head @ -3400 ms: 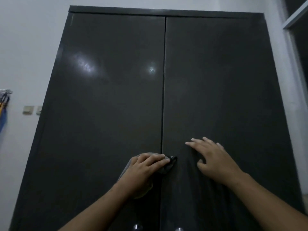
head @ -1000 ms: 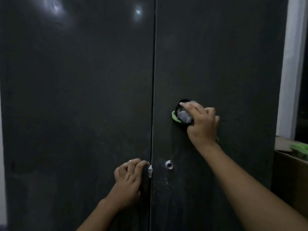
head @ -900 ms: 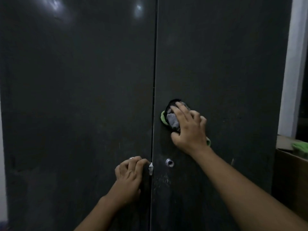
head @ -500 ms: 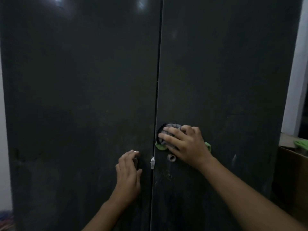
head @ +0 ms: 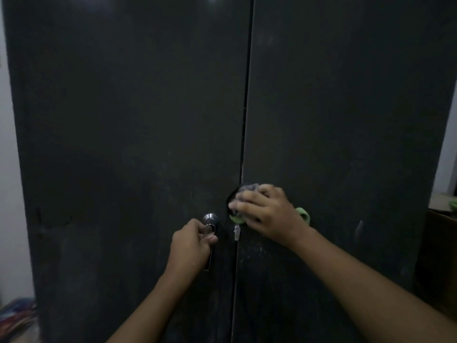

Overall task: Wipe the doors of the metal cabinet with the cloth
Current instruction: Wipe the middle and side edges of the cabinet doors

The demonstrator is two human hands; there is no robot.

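Note:
A dark metal cabinet fills the view, with a left door and a right door meeting at a centre seam. My right hand presses a bunched grey, black and green cloth against the right door just beside the seam. My left hand grips the chrome handle on the left door. A small silver key sticks out by the seam under the cloth.
A white wall borders the cabinet on the left, with colourful fabric on the floor. To the right stands a brown box with a green item on top.
My right hand slid the cloth down and left across the right door toward the seam. My left hand shifted from the door edge onto the chrome handle. The view tilted down.

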